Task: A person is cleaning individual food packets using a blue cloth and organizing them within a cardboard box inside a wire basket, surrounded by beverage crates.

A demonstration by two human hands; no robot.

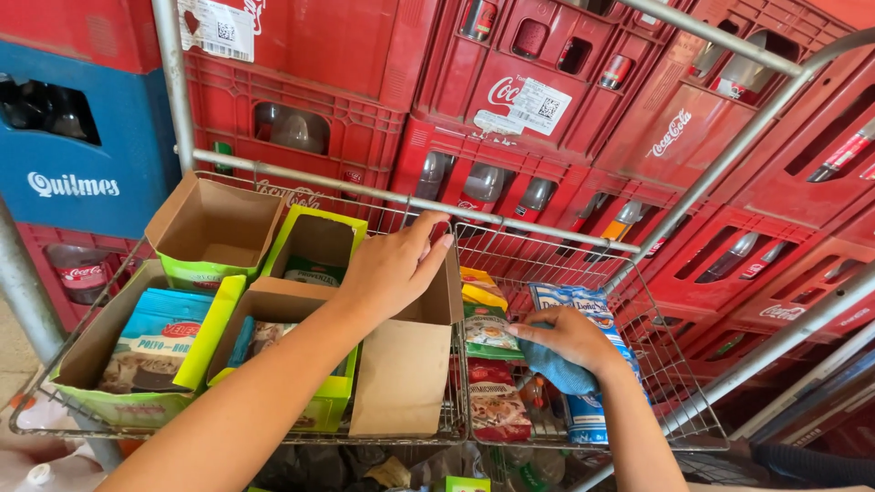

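Two hands are at work over the wire basket (pixel 679 415), and that basket is our landmark. Left hand (pixel 394 270) sits at the middle of the basket, fingers curled over the top edge of a brown cardboard flap (pixel 407 360) that belongs to an open green-edged box (pixel 293 351); thumb side toward the back rail, grip closed on the cardboard. Right hand (pixel 567 339) is over the basket's right section, fingers bent around a blue cloth (pixel 558 372), pressing down on a blue-and-white packet (pixel 583 360) lying flat on the wire. Between the two hands, just right of the flap, a row of colourful snack packets (pixel 488 364) runs from the back of the basket to its front edge. On the basket's left side, a large open carton (pixel 123 364) holds a turquoise pouch (pixel 157 342), and toward the back two more open boxes (pixel 219 232) stand side by side, tilted, one brown inside, one lime-rimmed. Behind the basket, red bottle crates (pixel 547 100) stack high with bottles visible through the slots; a blue crate (pixel 77 155) sits off the basket's back left corner
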